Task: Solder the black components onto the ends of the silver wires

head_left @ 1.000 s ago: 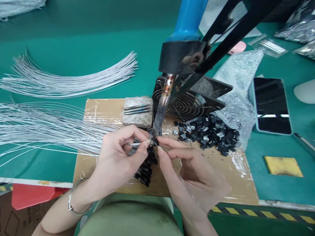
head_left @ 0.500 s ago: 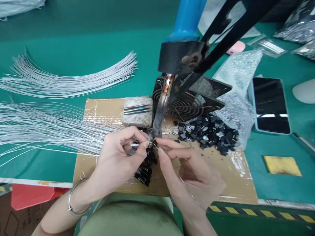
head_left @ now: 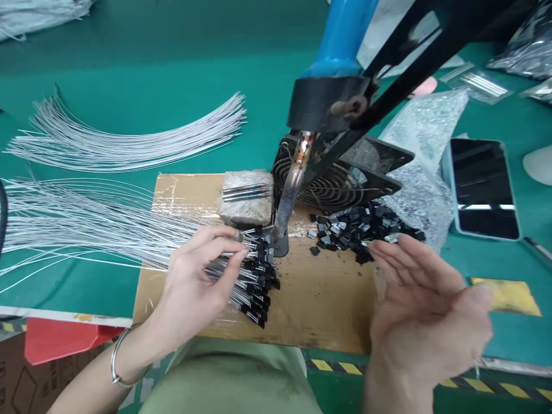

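While our left hand [head_left: 200,284] rests among the near wires [head_left: 150,236], its thumb and fingertips close together, we cannot tell whether a strand is pinched there. Our right hand [head_left: 426,319] is turned palm up with thumb and fingers spread, fingertips at the edge of the loose pieces [head_left: 366,227]. Many near wires already end in black tips [head_left: 263,282], fanned over the cardboard [head_left: 319,305] beside the iron [head_left: 345,40], so we judge much done. Plenty of pieces remain, and the far wires [head_left: 146,146] lie apart on the surface [head_left: 267,86], showing no black tips.
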{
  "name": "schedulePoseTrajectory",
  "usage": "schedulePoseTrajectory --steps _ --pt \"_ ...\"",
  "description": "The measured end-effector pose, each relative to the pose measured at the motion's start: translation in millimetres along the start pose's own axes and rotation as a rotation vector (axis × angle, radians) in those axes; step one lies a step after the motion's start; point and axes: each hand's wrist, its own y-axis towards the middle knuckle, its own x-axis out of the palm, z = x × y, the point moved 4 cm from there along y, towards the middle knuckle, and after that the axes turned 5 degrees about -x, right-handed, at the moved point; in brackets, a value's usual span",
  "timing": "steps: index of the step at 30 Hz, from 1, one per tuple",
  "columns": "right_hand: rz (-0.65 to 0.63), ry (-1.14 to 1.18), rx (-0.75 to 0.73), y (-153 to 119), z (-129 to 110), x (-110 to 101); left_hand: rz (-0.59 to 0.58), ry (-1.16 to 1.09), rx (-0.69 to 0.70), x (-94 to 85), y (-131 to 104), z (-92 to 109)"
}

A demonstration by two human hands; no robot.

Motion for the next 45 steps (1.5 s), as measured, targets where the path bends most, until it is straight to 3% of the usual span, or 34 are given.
schedulePoseTrajectory --steps 4,7,9,11,14,17,19,27,33,39,42,45 --pt "-0.084 -0.062 -0.001 -4 8 7 0.062 0.08 0.109 -7.8 -5 -2" --pt "-0.084 -0.086 -0.015 -5 11 7 0.176 0.23 0.192 -26.2 8 -11" --pt "-0.071 -0.1 -0.027 -4 12 6 0.236 0.445 0.275 -39.9 28 -23" --pt "-0.071 -0.108 -0.024 -3 13 5 0.215 0.654 0.303 -49.7 59 -42" --pt "-0.08 -0.119 0.009 -3 14 5 0.044 0.872 0.28 -52.5 108 -75" --pt "-0.091 -0.123 0.019 -3 14 6 0.016 0.911 0.28 -50.0 143 -92" --pt "-0.107 -0.118 0.011 -3 13 7 0.008 0.914 0.287 -46.7 154 -96" --pt "-0.107 -0.095 -0.018 -4 13 7 0.051 0.809 0.293 -57.8 149 -100" --pt "-0.096 -0.075 -0.063 -5 9 8 0.129 0.334 0.183 -71.8 142 -99" --pt "-0.105 -0.064 -0.087 -7 5 9 0.203 0.26 0.131 -67.4 141 -96" --pt "-0.102 -0.078 -0.072 -8 4 10 0.206 0.209 0.114 -67.2 137 -89" --pt "-0.059 -0.076 -0.091 -7 5 8 0.244 0.174 0.086 -84.1 125 -71"
